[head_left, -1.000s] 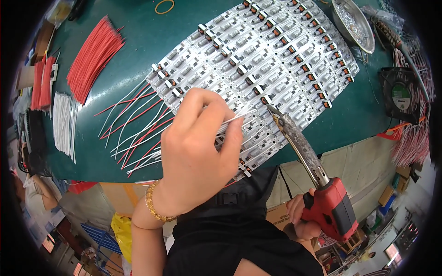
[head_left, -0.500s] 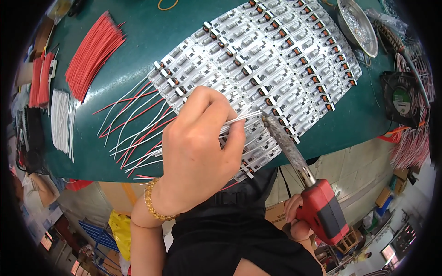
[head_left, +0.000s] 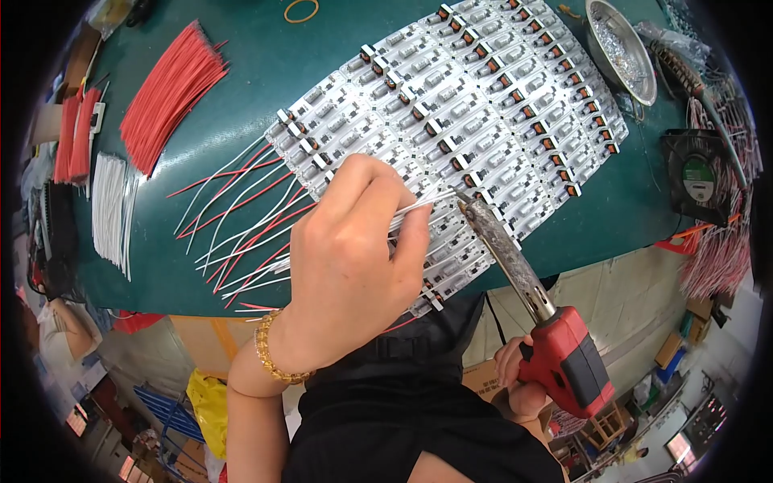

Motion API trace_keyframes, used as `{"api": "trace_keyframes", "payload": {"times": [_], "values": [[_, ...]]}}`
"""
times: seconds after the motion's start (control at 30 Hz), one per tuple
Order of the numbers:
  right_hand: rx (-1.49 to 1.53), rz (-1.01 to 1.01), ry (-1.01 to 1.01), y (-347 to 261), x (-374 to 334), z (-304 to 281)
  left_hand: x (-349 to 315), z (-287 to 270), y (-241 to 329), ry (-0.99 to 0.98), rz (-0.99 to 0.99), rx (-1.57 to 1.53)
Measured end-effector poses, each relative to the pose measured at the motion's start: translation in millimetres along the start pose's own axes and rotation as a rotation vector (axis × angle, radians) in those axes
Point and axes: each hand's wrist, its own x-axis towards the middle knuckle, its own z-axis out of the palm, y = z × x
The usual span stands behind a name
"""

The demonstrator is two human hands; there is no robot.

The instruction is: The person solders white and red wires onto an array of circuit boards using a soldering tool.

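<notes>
My left hand [head_left: 350,258] is closed round several thin white wires [head_left: 427,200], whose tips stick out past the thumb and forefinger. Beneath it lies a panel of silver circuit boards [head_left: 459,105] set with rows of small components. My right hand [head_left: 519,378] grips a soldering iron [head_left: 568,362] with a red and black handle. The iron's tip meets the boards close to the white wire ends; whether they touch, I cannot tell. Red and white wires [head_left: 241,217] trail leftward from the panel's left edge. My left palm hides part of the panel.
A bundle of red wires [head_left: 173,97] and a bundle of white wires [head_left: 111,213] lie on the left of the green table [head_left: 266,48]. At the far right stand a metal bowl [head_left: 620,52] and a black fan [head_left: 696,173]. Another person's arm [head_left: 72,330] shows at far left.
The iron's tip has shifted slightly left and up, nearer the white wire ends. My left hand keeps its hold on the wires, almost still. The view has moved a little.
</notes>
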Motion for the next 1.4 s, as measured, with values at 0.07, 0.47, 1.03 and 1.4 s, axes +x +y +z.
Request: {"api": "trace_keyframes", "payload": {"times": [0.07, 0.47, 1.03, 1.4], "values": [[-0.183, -0.075, 0.005, 5, -1, -2, 0, -1, 4, 0.000, -0.068, -0.012], [0.046, -0.017, 0.000, 1, -1, -8, 3, 1, -1, 0.021, 0.023, 0.002], [0.250, -0.204, 0.097, -4, 27, -35, 3, 3, 1, -0.001, 0.059, 0.042], [0.632, 0.214, -0.211, -11, 35, -37, 5, -12, 2, -0.019, 0.013, -0.012]]}}
